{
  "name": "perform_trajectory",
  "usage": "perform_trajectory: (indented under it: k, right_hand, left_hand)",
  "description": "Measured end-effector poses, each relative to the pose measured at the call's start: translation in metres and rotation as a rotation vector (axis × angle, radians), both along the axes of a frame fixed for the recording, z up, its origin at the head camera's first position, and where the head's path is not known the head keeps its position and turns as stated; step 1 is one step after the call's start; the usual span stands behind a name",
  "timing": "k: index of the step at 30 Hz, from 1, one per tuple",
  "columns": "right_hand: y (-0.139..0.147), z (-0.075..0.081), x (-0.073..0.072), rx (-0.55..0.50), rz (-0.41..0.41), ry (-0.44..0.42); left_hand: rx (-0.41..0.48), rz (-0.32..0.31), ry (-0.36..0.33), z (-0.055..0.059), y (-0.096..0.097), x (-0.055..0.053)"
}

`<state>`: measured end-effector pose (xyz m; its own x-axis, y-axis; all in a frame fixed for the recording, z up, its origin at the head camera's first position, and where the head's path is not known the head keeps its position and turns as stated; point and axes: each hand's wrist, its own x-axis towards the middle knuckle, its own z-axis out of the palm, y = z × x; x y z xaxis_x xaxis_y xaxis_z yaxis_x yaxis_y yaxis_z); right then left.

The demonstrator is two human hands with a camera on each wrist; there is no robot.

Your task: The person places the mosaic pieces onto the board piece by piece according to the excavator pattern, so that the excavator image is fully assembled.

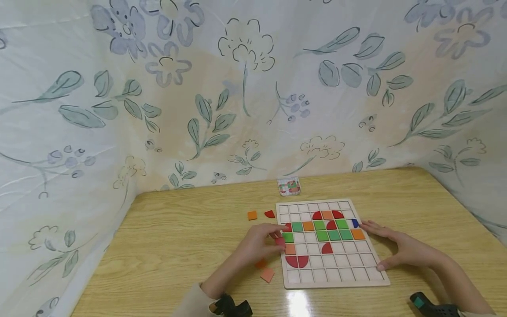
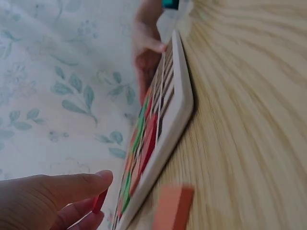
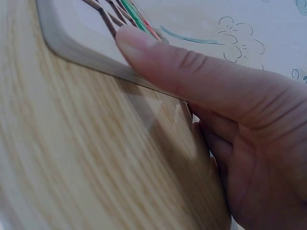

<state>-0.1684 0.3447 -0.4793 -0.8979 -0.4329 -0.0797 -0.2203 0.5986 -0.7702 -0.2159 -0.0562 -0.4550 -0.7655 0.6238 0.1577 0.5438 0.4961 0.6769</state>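
In the head view my left hand is at the left edge of a white gridded board. Thumb and fingers pinch a small red tile, seen edge-on in the left wrist view and partly covered by the hand. My right hand rests along the board's right side. Its thumb presses the rim near the front corner, while its fingers stretch toward a blue tile at the right edge. Green tiles, orange squares and red curved tiles fill several cells.
An orange square and a red quarter-circle tile lie left of the board's back corner. Nearer me are a salmon square and an orange tile. Behind the board lies a pattern card, before a floral cloth.
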Motion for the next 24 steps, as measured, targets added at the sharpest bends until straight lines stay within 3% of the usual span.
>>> perform_trajectory:
  k: [5, 9, 17, 24]
  right_hand:
    - [0.0, -0.002, 0.0, -0.003, 0.001, 0.006]
    - [0.0, -0.002, -0.001, -0.005, -0.001, 0.004]
    - [-0.002, 0.003, 0.0, 0.024, -0.017, -0.006]
    - [-0.002, 0.004, -0.001, 0.028, -0.015, 0.01]
  left_hand:
    - [0.028, -0.009, -0.059, 0.003, 0.021, 0.004]
    - [-0.004, -0.02, -0.07, 0.003, 0.042, 0.007]
    - [-0.081, -0.085, 0.017, -0.001, 0.081, 0.017]
    - [-0.179, -0.115, 0.072, -0.003, 0.101, 0.026]
